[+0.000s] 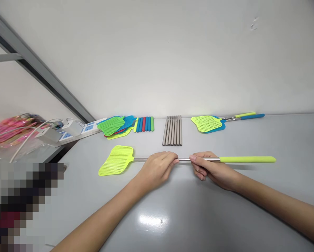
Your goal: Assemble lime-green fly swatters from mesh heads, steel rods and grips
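A yellow-green fly swatter (117,160) with a metal telescopic rod lies level across the front of me, its perforated head to the left and its long grip (247,159) to the right. Closed around the thinner part of the rod is my left hand (158,168). My right hand (211,168) pinches the thicker rod section between thumb and fingers, just left of the grip. Beyond my hands, a row of several bare metal rods (172,131) lies side by side.
At the back left are stacked swatter heads (111,126) beside a row of coloured handles (144,124). Two whole swatters, yellow-green (207,124) over blue (216,128), lie back right against the wall. A power strip (89,127) with chargers and cables stands at the left edge, near bagged pink items (15,131).
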### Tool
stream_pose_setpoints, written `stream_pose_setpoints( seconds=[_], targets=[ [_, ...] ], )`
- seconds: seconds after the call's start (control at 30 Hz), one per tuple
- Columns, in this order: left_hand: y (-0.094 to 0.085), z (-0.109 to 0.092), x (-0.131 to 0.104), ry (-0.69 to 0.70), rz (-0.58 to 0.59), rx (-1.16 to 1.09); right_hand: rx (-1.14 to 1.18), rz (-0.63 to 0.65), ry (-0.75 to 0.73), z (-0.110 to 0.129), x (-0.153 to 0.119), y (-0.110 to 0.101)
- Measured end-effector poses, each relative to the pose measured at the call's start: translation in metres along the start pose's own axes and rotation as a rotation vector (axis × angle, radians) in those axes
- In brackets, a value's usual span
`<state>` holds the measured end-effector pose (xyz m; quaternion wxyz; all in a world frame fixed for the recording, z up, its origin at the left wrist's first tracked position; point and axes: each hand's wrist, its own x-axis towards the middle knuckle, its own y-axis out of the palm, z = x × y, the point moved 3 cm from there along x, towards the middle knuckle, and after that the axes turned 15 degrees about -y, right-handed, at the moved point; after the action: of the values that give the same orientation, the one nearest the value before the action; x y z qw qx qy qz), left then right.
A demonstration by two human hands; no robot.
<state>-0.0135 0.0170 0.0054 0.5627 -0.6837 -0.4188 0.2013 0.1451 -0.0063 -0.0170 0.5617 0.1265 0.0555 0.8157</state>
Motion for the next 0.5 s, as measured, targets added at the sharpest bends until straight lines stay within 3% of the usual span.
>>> stream_pose_setpoints(
  seconds=[0.5],
  targets=[
    [-0.0063,0.0002,0.0034,-0.004,-0.005,0.026,-0.003,0.001,0.011,0.0024,-0.0004,0.0004]
  ],
)
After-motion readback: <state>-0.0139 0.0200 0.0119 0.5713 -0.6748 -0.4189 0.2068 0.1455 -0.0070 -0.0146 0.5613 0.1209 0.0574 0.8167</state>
